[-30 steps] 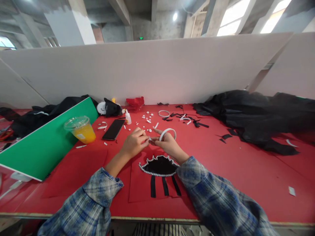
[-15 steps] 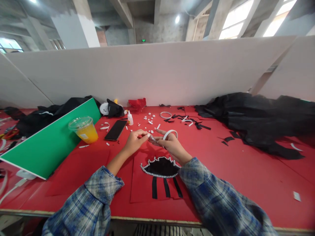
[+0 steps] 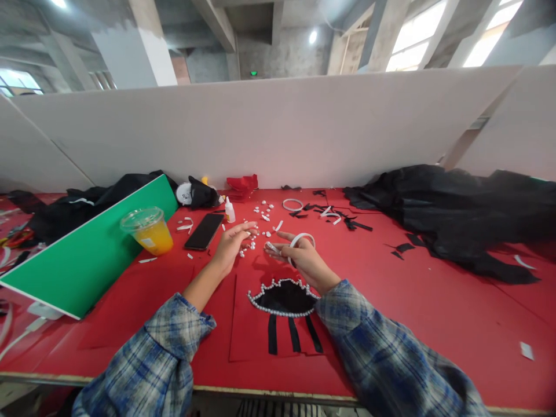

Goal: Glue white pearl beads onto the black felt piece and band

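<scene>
My left hand (image 3: 231,248) hovers over the red table with thumb and fingers apart, close to small white scraps (image 3: 252,245). My right hand (image 3: 304,259) is closed, with a narrow white tape roll (image 3: 309,236) looped around its fingers. A short whitish piece (image 3: 272,248) shows at its fingertips. Nearer to me lies a red sheet (image 3: 252,337) bearing a black eye-like shape (image 3: 284,298). Silvery beads (image 3: 282,314) edge that shape, and three black strips (image 3: 294,336) hang below it. Part of its right end is hidden by my right sleeve.
At left stand a plastic cup of orange drink (image 3: 153,234) and a leaning green board (image 3: 87,263). A phone (image 3: 205,231) and a small white bottle (image 3: 230,210) lie beyond my left hand. Black scraps (image 3: 358,225) and crumpled black material (image 3: 438,202) are at right.
My left hand has moved left, away from the right fingertips, and its pinch has opened. More white scraps now show beside it. My right hand has stayed nearly still with the tape roll.
</scene>
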Available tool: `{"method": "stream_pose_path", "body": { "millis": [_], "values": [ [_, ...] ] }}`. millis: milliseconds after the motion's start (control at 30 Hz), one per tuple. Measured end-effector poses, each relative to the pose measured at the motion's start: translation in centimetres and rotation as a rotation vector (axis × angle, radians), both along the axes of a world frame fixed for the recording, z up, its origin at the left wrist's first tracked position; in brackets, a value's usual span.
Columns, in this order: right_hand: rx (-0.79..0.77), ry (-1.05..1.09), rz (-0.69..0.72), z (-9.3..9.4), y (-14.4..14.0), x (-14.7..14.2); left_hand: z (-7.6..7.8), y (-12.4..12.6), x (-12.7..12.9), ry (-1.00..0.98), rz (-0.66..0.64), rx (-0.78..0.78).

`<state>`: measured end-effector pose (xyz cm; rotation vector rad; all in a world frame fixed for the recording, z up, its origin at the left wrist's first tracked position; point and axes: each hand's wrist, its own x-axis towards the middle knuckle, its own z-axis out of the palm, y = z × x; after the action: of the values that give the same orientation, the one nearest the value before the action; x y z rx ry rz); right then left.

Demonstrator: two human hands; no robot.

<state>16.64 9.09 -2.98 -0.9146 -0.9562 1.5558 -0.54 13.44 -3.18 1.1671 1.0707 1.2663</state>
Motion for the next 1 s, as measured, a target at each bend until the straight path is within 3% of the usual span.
{"method": "stream_pose_path", "body": {
  "millis": [167, 333, 500, 600, 800, 1000],
  "values": [
    [-0.009, -0.009, -0.005, 0.2, -0.1, 0.0, 0.3, 0.2, -0.1, -0.048, 0.049, 0.031],
    [0.006, -0.005, -0.004, 0.4, -0.1, 0.1, -0.2, 0.2, -0.2, 0.063, 0.088, 0.119],
    [0.009, 0.002, -0.006, 0.5, -0.2, 0.1, -0.3, 0.0, 0.0, 0.23, -0.018, 0.252],
    [0.008, 0.003, -0.004, 0.5, -0.2, 0.1, -0.3, -0.3, 0.1, 0.409, -0.088, 0.421],
    [0.014, -0.011, -0.025, 0.4, 0.0, 0.0, -1.0, -0.8, 0.0, 0.849, -0.095, 0.956],
    [0.02, -0.093, -0.046, 0.7, -0.2, -0.3, -1.3, -0.9, 0.1, 0.979, -0.105, 1.083]
  ]
}}
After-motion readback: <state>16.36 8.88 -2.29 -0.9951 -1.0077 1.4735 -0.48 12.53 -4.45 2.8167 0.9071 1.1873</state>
